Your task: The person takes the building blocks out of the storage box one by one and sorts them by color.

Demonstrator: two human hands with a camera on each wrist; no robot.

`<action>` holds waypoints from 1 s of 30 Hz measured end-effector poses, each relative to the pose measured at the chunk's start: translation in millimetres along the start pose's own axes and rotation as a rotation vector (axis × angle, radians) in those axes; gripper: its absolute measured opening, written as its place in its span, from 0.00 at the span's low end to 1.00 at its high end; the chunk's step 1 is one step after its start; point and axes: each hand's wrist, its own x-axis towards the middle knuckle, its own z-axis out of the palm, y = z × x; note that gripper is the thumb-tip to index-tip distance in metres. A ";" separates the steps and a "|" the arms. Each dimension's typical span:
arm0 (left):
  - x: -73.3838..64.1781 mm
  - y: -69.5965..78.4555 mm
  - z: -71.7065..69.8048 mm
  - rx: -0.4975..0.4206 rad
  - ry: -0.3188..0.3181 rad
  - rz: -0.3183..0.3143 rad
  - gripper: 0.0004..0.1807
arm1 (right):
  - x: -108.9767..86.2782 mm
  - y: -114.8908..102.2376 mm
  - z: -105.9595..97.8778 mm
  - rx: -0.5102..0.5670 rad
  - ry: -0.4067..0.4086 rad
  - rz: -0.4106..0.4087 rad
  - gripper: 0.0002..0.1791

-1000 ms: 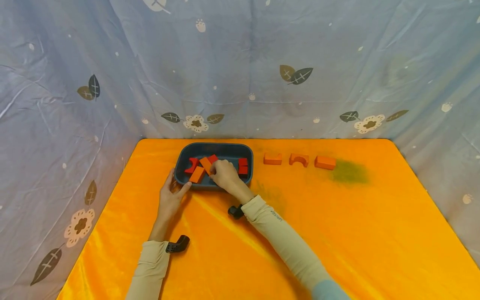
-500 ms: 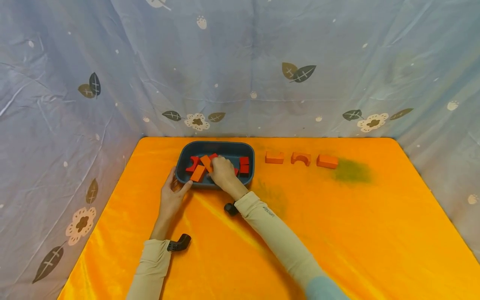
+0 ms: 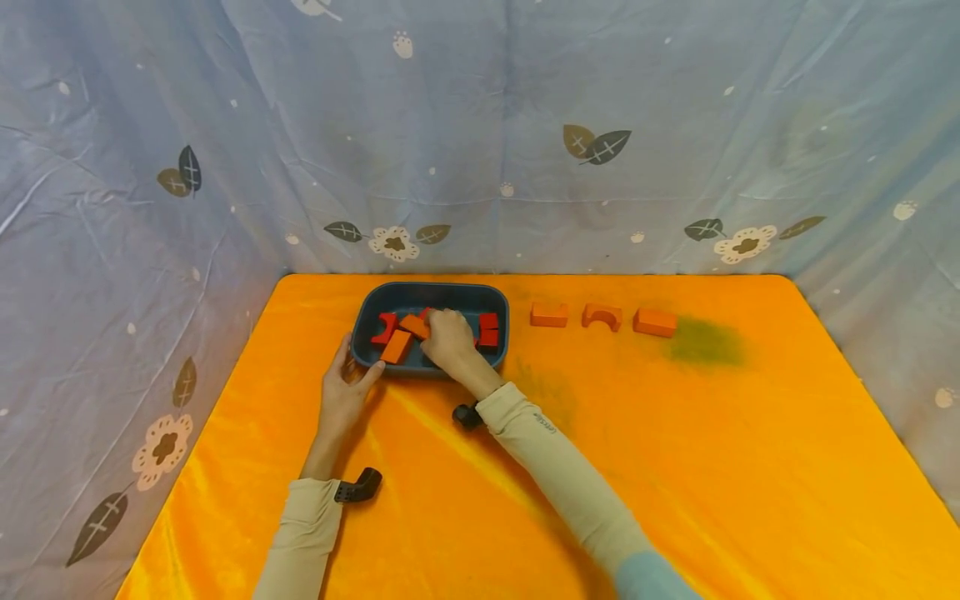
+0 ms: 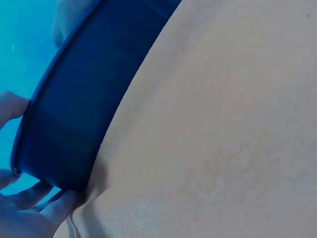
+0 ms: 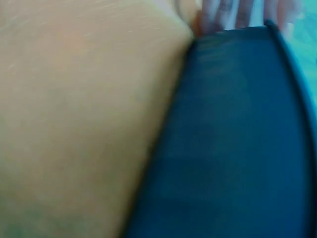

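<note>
Writing: a single line of small dark lettering [image 3: 545,423] runs on the right sleeve [image 3: 566,471], near the cuff; too small to read with certainty.

Count, counter [image 3: 697,467]: one dark blue tray [image 3: 442,296] toward the far left; three orange pieces in a row to its right, well spaced, namely a notched block [image 3: 549,316], an arch block [image 3: 602,316] and a rectangular block [image 3: 655,322].

Count, tray: two orange blocks visible, the lower orange block [image 3: 397,347] and the upper orange block [image 3: 415,326]. Four red blocks distinguishable: one notched red block [image 3: 385,327] at left, one partly hidden, two at the right end [image 3: 488,330]. A red sliver beside the right hand cannot be assigned.

Hands: two. Left hand [image 3: 343,398] grips the tray's near left corner, thumb at the rim, fingers around the outside. Right hand [image 3: 452,343] is inside the tray, fingers curled at the upper orange block; fingertips hidden, so whether it is pinched cannot be told.
</note>
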 end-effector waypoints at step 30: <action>-3.7 8.7 0.7 -0.032 -0.010 -0.029 0.45 | -7.3 39.7 -43.8 0.395 0.075 0.037 0.14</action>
